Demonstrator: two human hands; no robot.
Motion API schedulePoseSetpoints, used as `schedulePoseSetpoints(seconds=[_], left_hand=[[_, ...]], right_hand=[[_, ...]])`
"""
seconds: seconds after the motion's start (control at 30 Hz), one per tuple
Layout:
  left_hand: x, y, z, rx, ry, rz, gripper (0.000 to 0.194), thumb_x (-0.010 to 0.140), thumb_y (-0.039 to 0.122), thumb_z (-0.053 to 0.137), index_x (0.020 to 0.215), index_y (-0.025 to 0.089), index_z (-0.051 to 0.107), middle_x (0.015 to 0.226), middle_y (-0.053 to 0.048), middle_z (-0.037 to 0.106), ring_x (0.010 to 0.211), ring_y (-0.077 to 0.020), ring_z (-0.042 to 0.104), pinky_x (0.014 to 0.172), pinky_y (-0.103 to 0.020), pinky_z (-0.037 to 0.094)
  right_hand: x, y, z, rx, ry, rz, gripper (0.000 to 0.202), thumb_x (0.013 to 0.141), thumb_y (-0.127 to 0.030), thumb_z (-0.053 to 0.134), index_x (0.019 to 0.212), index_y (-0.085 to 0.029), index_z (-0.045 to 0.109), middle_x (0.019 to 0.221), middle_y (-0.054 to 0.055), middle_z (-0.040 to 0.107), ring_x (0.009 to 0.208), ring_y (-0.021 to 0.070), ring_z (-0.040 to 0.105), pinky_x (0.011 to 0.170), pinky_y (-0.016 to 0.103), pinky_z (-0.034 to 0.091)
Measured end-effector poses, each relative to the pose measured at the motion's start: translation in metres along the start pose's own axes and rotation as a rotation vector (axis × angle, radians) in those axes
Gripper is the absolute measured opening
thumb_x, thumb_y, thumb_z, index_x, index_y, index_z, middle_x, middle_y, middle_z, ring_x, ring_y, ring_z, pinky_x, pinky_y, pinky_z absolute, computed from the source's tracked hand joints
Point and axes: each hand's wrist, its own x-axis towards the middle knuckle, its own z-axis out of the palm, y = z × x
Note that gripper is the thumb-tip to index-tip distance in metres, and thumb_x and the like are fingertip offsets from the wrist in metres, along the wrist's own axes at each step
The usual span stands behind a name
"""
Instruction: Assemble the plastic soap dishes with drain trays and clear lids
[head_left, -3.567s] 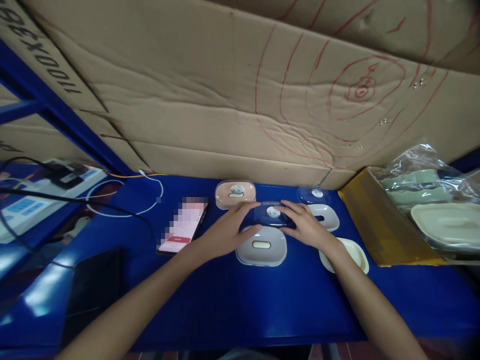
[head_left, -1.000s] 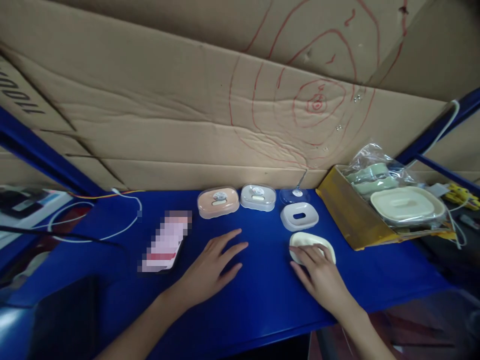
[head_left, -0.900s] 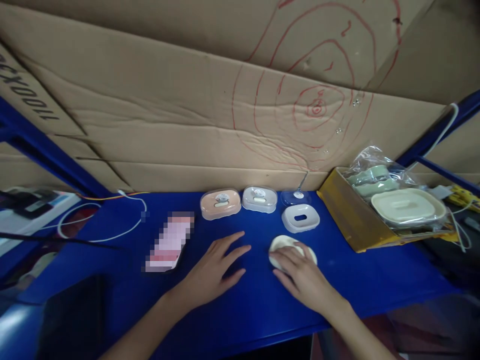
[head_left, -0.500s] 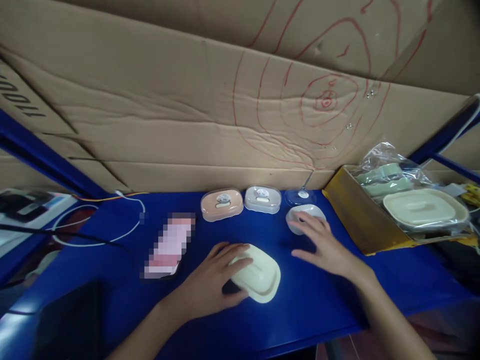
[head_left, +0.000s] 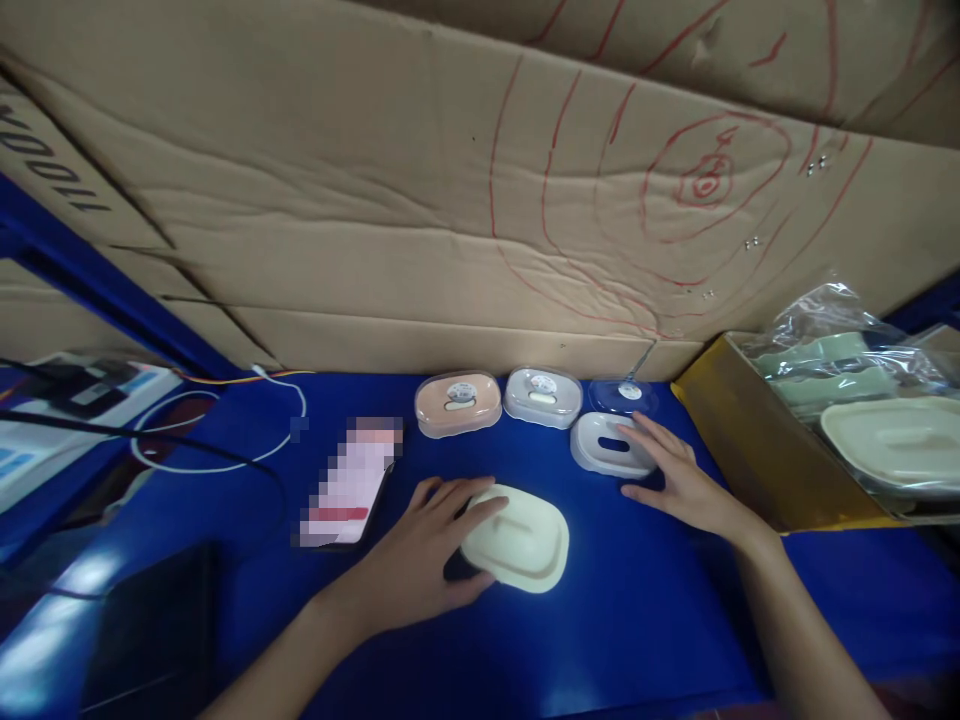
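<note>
A cream oval lid-like piece (head_left: 525, 540) lies on the blue table at the centre. My left hand (head_left: 427, 555) is around its left end, fingertips over its top edge and thumb at its lower edge. My right hand (head_left: 679, 480), fingers spread, is at the right side of a pale grey oval dish with a slot (head_left: 592, 455); whether it touches the dish is unclear. Behind stand a peach dish under a clear cover (head_left: 480, 400), a grey covered dish (head_left: 525, 400) and a clear cover (head_left: 607, 395).
A phone with a blurred screen (head_left: 352, 485) lies left of my left hand. White and black cables run at the left, by a dark flat object (head_left: 150, 630). An open carton (head_left: 739, 450) with bagged green and cream pieces stands right. Cardboard (head_left: 337, 200) forms the back wall.
The view has shifted, moving the scene slightly. My right hand has drawn back to the right of the grey dish, whose slot now shows. My left hand remains at the cream piece.
</note>
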Motion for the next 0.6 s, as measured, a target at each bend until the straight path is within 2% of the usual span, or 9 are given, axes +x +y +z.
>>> schedulePoseSetpoints(seconds=[0.1,0.2,0.3,0.43,0.5,0.6], left_hand=[[0.003,0.0,0.007,0.019,0.037,-0.05,0.071,0.09,0.035,0.08,0.154,0.032,0.049,0.159,-0.01,0.054,0.139,-0.0358,0.056,0.117,-0.056,0.04],[0.008,0.003,0.017,0.018,0.093,-0.107,0.071,0.092,0.036,0.08,0.154,0.031,0.048,0.158,-0.011,0.055,0.139,-0.0359,0.057,0.114,-0.055,0.043],[0.013,0.006,0.026,-0.003,0.145,-0.154,0.078,0.093,0.036,0.079,0.16,0.031,0.039,0.16,-0.013,0.052,0.143,-0.0369,0.054,0.113,-0.055,0.043],[0.014,0.007,0.031,-0.033,0.189,-0.194,0.097,0.09,0.036,0.083,0.166,0.034,0.023,0.168,-0.017,0.042,0.151,-0.0389,0.045,0.113,-0.057,0.042],[0.013,0.006,0.031,-0.042,0.207,-0.202,0.102,0.088,0.035,0.086,0.166,0.034,0.02,0.166,-0.017,0.044,0.15,-0.0387,0.047,0.112,-0.057,0.042],[0.012,0.004,0.028,-0.025,0.2,-0.198,0.1,0.088,0.033,0.086,0.165,0.034,0.022,0.161,-0.017,0.05,0.145,-0.0387,0.052,0.11,-0.058,0.042]], right_hand=[[0.006,0.0,0.006,0.068,0.07,-0.018,0.068,0.097,-0.053,0.069,0.158,-0.034,0.045,0.165,0.014,0.045,0.151,0.0368,0.045,0.119,0.064,0.04],[0.01,-0.019,0.009,0.147,0.134,-0.063,0.07,0.095,-0.054,0.072,0.157,-0.031,0.047,0.157,0.015,0.053,0.147,0.0342,0.051,0.119,0.058,0.044],[0.013,-0.055,0.01,0.146,0.095,-0.168,0.075,0.096,-0.053,0.072,0.161,-0.032,0.041,0.16,0.014,0.051,0.149,0.0334,0.048,0.119,0.056,0.045],[0.016,-0.104,0.016,0.042,-0.022,-0.282,0.076,0.097,-0.053,0.072,0.163,-0.037,0.039,0.166,0.011,0.047,0.15,0.0347,0.046,0.116,0.057,0.046],[0.016,-0.119,0.025,0.021,-0.03,-0.3,0.074,0.097,-0.053,0.071,0.163,-0.036,0.041,0.167,0.011,0.046,0.149,0.0358,0.046,0.115,0.058,0.047],[0.015,-0.129,0.04,0.016,0.029,-0.279,0.071,0.099,-0.052,0.07,0.161,-0.033,0.044,0.168,0.013,0.044,0.147,0.0377,0.048,0.113,0.06,0.048]])
